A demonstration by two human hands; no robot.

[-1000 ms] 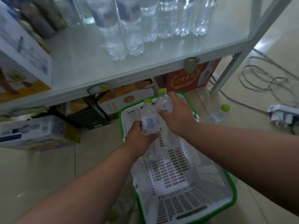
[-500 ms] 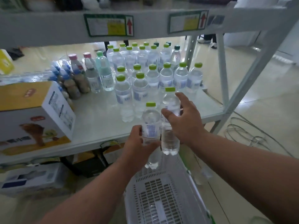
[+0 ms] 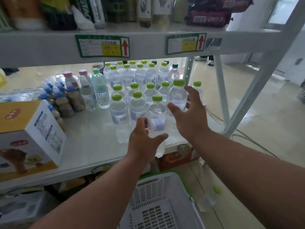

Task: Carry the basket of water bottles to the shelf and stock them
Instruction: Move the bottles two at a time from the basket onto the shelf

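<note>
Rows of clear water bottles with green caps (image 3: 137, 103) stand on the white middle shelf (image 3: 92, 142). My left hand (image 3: 145, 144) wraps a water bottle (image 3: 156, 116) at the shelf's front edge, thumb across its lower part. My right hand (image 3: 189, 116) is spread, thumb and fingers apart on either side of a taller-standing water bottle (image 3: 177, 95) at the right end of the rows. The white basket with a green rim (image 3: 161, 195) sits on the floor below my arms; the part of its inside that shows holds nothing.
A yellow and white carton (image 3: 33, 134) stands on the shelf at left, beside brown drinks with blue caps (image 3: 62, 103). The upper shelf (image 3: 148, 45) hangs low over the bottles. A loose bottle (image 3: 212, 195) lies on the floor right of the basket. Boxes sit under the shelf.
Both hands rose from the basket with a bottle each and reached onto the middle shelf. My right hand's fingers have spread apart around its bottle.
</note>
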